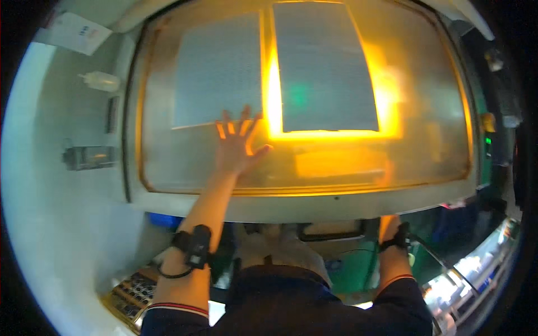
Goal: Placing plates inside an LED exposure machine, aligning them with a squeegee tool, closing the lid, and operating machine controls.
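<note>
My left hand (238, 147) lies with fingers spread on a see-through cover (185, 159), its fingertips at the lower edge of a grey rectangular panel (221, 73). To the right is a second grey panel (328, 70), rimmed by bright yellow light with a faint green glow on its face. Both panels appear to be under or on the cover; I cannot tell which. My right hand is hidden at the front rim of the pale frame (269, 208); only its wrist and forearm show, so its fingers cannot be made out.
A white bottle with a nozzle (102, 81), a grey box-shaped device (89, 158) and a printed white sheet (78, 32) are on the left. A tray with rows of round holes (131, 294) is at lower left. Dark equipment (499, 101) borders the right side.
</note>
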The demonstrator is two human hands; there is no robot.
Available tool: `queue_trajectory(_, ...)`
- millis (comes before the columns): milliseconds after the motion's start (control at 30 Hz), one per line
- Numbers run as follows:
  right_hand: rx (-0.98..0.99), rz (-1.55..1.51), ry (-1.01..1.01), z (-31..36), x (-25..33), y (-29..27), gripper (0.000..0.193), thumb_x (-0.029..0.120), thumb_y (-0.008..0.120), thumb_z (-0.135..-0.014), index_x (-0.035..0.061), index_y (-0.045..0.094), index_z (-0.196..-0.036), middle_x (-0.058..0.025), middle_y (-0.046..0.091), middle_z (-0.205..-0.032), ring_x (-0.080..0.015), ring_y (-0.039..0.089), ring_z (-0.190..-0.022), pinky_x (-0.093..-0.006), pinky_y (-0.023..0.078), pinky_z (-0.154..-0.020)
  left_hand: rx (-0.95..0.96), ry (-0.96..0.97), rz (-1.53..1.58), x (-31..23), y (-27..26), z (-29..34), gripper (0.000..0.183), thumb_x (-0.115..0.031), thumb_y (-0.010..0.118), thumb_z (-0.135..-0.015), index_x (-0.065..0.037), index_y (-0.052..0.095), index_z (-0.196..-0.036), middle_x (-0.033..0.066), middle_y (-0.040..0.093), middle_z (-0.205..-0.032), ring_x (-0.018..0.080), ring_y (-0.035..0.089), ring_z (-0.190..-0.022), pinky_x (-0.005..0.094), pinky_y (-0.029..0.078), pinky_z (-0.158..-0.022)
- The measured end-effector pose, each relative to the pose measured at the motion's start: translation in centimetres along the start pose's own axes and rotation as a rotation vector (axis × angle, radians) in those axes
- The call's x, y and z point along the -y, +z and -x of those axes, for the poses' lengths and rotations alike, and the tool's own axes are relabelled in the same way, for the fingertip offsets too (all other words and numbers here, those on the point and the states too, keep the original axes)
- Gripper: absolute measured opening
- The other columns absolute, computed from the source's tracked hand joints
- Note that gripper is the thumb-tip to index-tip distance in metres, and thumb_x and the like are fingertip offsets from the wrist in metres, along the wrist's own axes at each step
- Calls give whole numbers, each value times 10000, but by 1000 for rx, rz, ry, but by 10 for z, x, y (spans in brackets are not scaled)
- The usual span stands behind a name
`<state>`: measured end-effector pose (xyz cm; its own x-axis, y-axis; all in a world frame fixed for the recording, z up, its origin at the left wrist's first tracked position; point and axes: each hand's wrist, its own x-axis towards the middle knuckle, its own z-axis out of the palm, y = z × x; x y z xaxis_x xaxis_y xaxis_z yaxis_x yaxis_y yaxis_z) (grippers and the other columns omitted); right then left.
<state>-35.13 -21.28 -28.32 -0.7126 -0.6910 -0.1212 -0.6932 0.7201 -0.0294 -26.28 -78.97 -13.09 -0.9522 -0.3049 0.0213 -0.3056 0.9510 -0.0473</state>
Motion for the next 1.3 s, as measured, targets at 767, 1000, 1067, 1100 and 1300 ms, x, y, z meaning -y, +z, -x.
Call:
queue_trajectory(767, 257, -1437, 1367, 253, 100, -34, 169, 165, 666, -784, 4, 615, -797, -100, 575, -672, -259, 587, -576, -397, 473, -512, -65, -62, 73, 12, 4, 15, 834, -761, 442, -834, -344, 256, -1532, -30, 137, -1628, 486, 68, -1456, 660, 59, -1147)
queue_trajectory(1000, -379, -1022, 1238, 354, 89, -124, 230, 148, 661, -774, -43, 634, -897, -135, 640, -742, -267, 635, -630, -405, 498, -553, -58, -63, 104, 4, 9, 11, 869, -806, 423, -806, -382, 211, -1534, -41, 104, -1632, 456, 24, -1469, 660, 19, -1150)
queue_trajectory(1067, -456, -896, 1111, 339, 63, -159, 239, 144, 661, -774, -49, 637, -913, -144, 651, -754, -267, 642, -641, -406, 501, -560, 10, -69, 145, -4, -1, 7, 898, -811, 418, -805, -342, 209, -1541, -13, 105, -1633, 461, 23, -1467, 671, 13, -1143)
queue_trajectory(1100, -452, -842, 1032, 323, 49, -177, 244, 142, 660, -773, -52, 639, -921, -148, 656, -760, -268, 646, -647, -407, 502, -563, 83, -84, 183, -8, -8, 2, 928, -816, 414, -803, -303, 207, -1548, 15, 106, -1633, 467, 22, -1465, 681, 6, -1136)
queue_trajectory(1300, -75, -364, 286, 122, 33, -301, 349, 56, 601, -757, 88, 651, -1100, -192, 691, -907, -398, 661, -861, -475, 524, -745, 287, 205, 876, -38, -67, 23, 979, -597, 657, -818, -135, 195, -1547, 124, 122, -1619, 397, 66, -1480, 529, 131, -1191)
